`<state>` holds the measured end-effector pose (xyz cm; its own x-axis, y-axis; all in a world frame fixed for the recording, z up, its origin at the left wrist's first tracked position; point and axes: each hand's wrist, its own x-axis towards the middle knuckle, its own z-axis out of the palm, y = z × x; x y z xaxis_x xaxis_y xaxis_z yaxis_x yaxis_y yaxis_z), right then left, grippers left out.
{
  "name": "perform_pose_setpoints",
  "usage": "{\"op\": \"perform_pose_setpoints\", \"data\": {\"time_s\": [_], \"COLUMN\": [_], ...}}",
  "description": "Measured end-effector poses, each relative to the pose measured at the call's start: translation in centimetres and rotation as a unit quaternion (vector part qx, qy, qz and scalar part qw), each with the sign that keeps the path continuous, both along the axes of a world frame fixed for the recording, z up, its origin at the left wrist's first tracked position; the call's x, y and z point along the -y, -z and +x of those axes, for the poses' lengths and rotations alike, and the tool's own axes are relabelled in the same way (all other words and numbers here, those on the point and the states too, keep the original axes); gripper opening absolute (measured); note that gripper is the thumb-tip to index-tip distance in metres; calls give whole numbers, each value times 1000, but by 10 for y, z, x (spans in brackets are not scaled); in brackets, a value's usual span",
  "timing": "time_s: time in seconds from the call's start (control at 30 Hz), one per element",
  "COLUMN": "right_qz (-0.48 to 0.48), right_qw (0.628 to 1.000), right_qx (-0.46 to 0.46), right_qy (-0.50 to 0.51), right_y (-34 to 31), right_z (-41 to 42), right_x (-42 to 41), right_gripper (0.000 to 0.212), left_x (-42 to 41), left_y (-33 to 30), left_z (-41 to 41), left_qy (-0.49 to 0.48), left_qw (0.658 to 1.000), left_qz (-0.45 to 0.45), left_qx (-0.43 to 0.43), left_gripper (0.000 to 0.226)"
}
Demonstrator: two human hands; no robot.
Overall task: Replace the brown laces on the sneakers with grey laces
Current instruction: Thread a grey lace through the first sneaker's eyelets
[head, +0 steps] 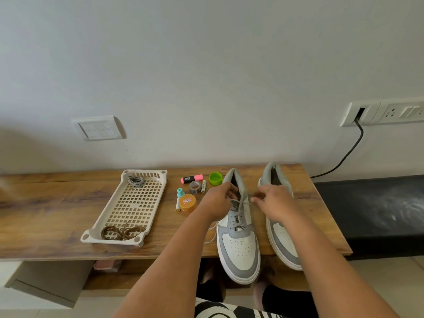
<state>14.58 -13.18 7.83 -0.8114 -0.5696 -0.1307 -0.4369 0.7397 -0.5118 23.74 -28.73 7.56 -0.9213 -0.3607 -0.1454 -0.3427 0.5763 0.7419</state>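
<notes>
We see the left hand (218, 200) pinching one end of the grey lace (236, 214) at the top of the left sneaker (238, 244), while the right hand (275, 203) pinches the other end just beside the shoe's collar; both grips are closed on that lace. The right sneaker (282, 235) stands just beside it, partly hidden by the right arm. Both toes hang over the front edge of the wooden table (46, 214). To the left, a cream tray (146, 180) holds the brown laces (121, 231) at its near end and a spare grey lace (136, 181) at its far end. Behind, a pale wall carries a switch plate (99, 128) and a socket strip (385, 112) with a black cable (344, 157).
</notes>
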Motion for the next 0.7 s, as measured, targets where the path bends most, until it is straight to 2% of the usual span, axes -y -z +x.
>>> {"op": "perform_pose_setpoints", "data": {"time_s": [0.13,0.23,0.33,0.4,0.5,0.57,0.63,0.7], "right_qz": [-36,-56,63,146,169,148,110,34], "right_qw": [999,998,997,981,974,983,992,999], "right_qx": [0,41,-21,-85,-132,-109,-50,29], "right_qy": [-10,1,48,98,67,17,-19,-27], "right_y": [21,17,6,-7,-18,-17,-8,5], "right_z": [8,3,-13,-20,-18,-10,-4,-2], "right_x": [14,7,-8,-19,-24,-18,-8,1], "right_gripper": [13,11,14,17,17,32,48,43], "left_x": [-1,0,2,2,2,5,9,13], "left_y": [-1,-1,-1,-1,0,2,3,5], "left_z": [1,2,2,2,1,1,3,5], "left_qy": [3,7,9,10,10,1,-16,-16], "left_qw": [1000,1000,1000,1000,1000,999,996,995], "left_qz": [-8,-5,6,7,-11,-53,-92,-91], "left_qx": [-4,-2,0,2,2,-5,-3,32], "left_gripper": [43,43,44,43,31,19,23,34]}}
